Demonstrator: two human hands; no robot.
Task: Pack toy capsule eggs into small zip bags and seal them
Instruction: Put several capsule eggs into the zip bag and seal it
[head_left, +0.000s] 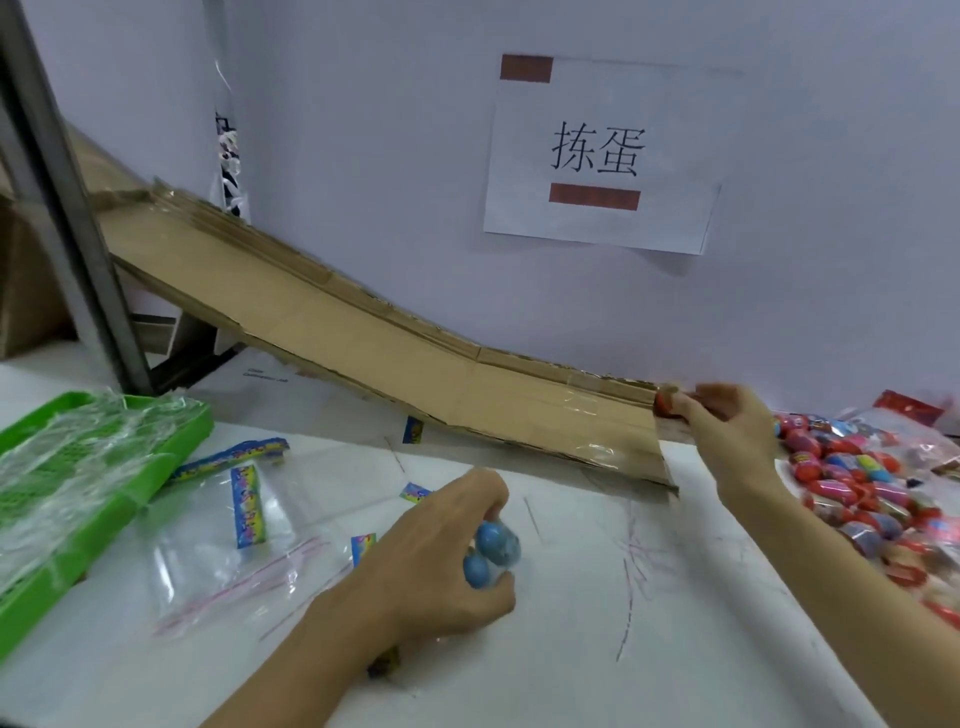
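Note:
My left hand (441, 561) grips two blue capsule eggs (493, 553) just above the white table, with clear bag film around them. My right hand (727, 426) is raised at the lower end of the cardboard chute and pinches a red capsule egg (665, 405) at its edge. A heap of red and blue capsule eggs (862, 493) lies at the right of the table. Empty clear zip bags (234, 561) with coloured header cards lie to the left of my left hand.
A long cardboard chute (389, 343) slopes down from upper left to the right along the wall. A green tray (78, 467) with crumpled clear film sits at the left. A metal post (67, 208) stands behind it. A paper sign (597, 156) hangs on the wall.

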